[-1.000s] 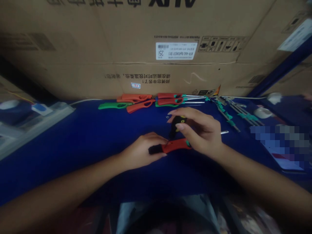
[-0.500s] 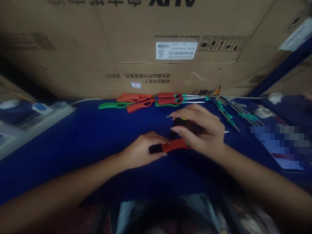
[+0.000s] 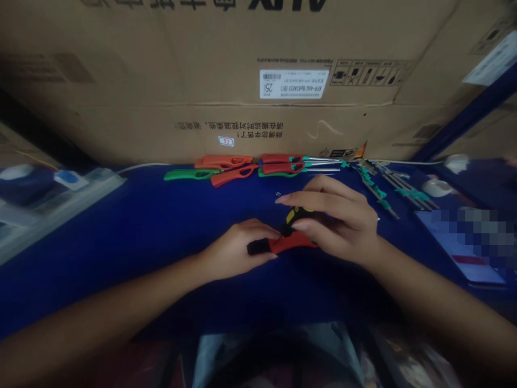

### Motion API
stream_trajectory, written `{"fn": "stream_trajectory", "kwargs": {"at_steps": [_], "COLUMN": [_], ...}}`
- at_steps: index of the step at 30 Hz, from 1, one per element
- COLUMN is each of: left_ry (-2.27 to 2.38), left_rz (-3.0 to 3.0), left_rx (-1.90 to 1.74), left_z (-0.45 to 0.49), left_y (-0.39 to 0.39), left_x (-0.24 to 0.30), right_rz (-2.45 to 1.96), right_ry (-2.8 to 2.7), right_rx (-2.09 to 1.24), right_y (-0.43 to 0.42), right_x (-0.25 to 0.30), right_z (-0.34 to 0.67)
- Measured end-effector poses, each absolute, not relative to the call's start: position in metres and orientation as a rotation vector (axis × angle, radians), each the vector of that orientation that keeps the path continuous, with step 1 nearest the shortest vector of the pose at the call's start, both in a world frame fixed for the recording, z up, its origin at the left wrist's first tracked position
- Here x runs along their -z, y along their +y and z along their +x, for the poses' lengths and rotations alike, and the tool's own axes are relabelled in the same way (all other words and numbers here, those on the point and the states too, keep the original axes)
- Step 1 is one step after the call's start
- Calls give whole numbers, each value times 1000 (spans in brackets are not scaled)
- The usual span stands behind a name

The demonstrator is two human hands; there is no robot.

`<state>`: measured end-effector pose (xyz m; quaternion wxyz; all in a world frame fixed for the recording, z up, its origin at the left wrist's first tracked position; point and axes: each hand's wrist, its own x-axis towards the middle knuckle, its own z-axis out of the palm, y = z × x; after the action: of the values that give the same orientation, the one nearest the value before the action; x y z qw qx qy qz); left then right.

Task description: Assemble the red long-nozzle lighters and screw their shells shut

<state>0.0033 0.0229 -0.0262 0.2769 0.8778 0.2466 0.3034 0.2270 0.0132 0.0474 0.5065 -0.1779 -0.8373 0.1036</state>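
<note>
My left hand (image 3: 238,250) is closed around the black end of a red lighter (image 3: 293,242), which lies slantwise over the blue table. A bit of green shows at the lighter's right end, partly hidden by my right fingers. My right hand (image 3: 343,221) grips a stubby black-and-yellow screwdriver (image 3: 298,214) between thumb and fingers. The screwdriver points down at the lighter's red body near my left fingertips; whether its tip sits in a screw is too small to tell. Just beyond my right fingertips lie tiny metal pieces (image 3: 278,193), apparently screws.
Orange lighter handles (image 3: 234,175), a green handle (image 3: 189,175) and red lighters (image 3: 283,164) lie along the cardboard box (image 3: 202,81). Metal rods with green parts (image 3: 404,186) lie at back right, near a tape roll (image 3: 436,187) and a phone-like screen (image 3: 464,253). A clear plastic tray (image 3: 92,188) stands left.
My right hand has rolled the screwdriver between its fingers, so more of its yellow marking shows. That hand sits slightly further right and lower. My left hand and the lighter have hardly moved.
</note>
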Motion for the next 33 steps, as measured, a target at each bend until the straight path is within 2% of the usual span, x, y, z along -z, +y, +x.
{"fn": "stream_trajectory", "kwargs": {"at_steps": [5,11,17,24,30,33], "left_ry": [655,662,667,678,690,707], "left_rz": [2364,2366,2360,2321,2344,2353], "left_rx": [-816,-807,-792,-780,-772,-792], "left_z": [3,3,3,4,3,3], "left_y": [23,23,23,23,23,23], "left_x": [26,26,26,28,27,28], "right_rz": [-455,-538,-517,-554,-577,-574], "right_ry": [-2145,-2054,-2104,-2150,-2193,-2130], "right_rx": [-589,-155,-651,45,-334,-184], "right_y": [12,12,4,0,0,3], "right_x": [-53,-46,-47,-40,-46,-46], "right_z": [230,228,223,219,221,223]}}
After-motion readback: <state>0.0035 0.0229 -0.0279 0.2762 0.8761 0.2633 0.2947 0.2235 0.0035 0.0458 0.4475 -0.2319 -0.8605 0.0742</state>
